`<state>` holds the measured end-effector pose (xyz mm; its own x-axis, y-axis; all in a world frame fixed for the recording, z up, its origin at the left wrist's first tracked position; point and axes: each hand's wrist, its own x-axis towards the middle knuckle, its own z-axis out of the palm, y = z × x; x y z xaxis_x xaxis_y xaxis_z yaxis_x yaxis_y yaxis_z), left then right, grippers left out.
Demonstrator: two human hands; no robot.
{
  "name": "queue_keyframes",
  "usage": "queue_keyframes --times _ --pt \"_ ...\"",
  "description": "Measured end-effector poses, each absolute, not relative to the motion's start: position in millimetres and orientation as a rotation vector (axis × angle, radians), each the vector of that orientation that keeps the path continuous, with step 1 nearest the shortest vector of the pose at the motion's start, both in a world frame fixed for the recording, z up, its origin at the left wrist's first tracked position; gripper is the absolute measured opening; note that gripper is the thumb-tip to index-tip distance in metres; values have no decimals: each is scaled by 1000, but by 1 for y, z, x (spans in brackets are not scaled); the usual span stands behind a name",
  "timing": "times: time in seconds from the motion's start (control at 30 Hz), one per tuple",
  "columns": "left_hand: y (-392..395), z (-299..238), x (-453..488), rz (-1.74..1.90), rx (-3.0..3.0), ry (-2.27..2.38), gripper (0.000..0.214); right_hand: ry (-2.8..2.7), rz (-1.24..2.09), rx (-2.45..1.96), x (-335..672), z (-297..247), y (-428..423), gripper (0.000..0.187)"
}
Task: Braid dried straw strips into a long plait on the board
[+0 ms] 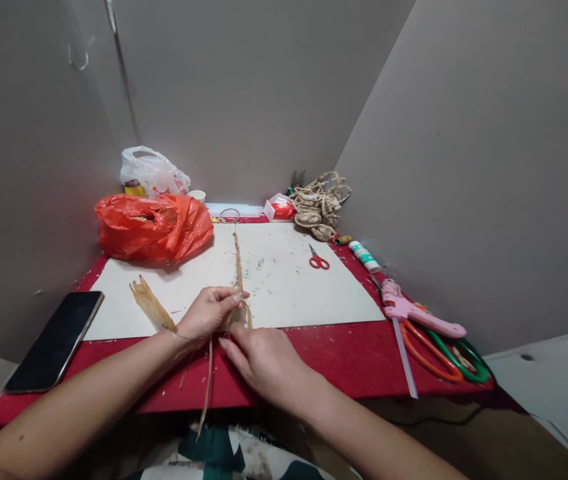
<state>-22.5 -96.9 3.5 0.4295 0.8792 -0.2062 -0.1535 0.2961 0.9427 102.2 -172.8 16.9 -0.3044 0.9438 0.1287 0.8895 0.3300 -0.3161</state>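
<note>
My left hand [210, 312] is closed in a pinch on a thin twisted brown strand [238, 257] that runs away from me across the white sheet [284, 280]. My right hand [264, 360] sits just below it, fingers curled against the strand's near part, where loose fibre strips [207, 387] hang down over the table's front edge. A flat dried husk piece [150, 305] lies just left of my left wrist.
A black phone [57, 340] lies at the left edge of the red table cover [354, 357]. An orange plastic bag [154, 227] and a white bag [151, 172] sit at the back left. Small red scissors [319, 260], jute rope [320, 200], a glue tube [364, 256], a pink glue gun [414, 313] and large scissors [444, 360] are on the right.
</note>
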Motion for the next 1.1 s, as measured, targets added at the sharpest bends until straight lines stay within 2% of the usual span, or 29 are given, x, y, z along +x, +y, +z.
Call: queue_keyframes --times 0.1,0.17,0.37,0.47,0.6,0.83,1.1 --pt "-94 7 -26 777 1004 837 37 -1924 482 -1569 122 24 -167 39" --pt "-93 9 -28 755 981 840 37 -1610 569 -1507 131 24 -155 34" --pt "-93 8 -27 732 992 722 29 -1207 1569 -1067 122 8 -122 29" --pt "-93 7 -27 753 1043 751 26 -1104 1822 -1025 123 8 -117 30" --pt "-93 5 -27 787 1149 743 18 -1154 1914 -1101 133 8 -113 33" --pt "-89 7 -30 703 1427 657 23 -1083 1884 -1138 129 3 -115 37" --pt "-90 17 -39 517 2296 1087 28 -1029 1651 -1233 122 -6 -119 31"
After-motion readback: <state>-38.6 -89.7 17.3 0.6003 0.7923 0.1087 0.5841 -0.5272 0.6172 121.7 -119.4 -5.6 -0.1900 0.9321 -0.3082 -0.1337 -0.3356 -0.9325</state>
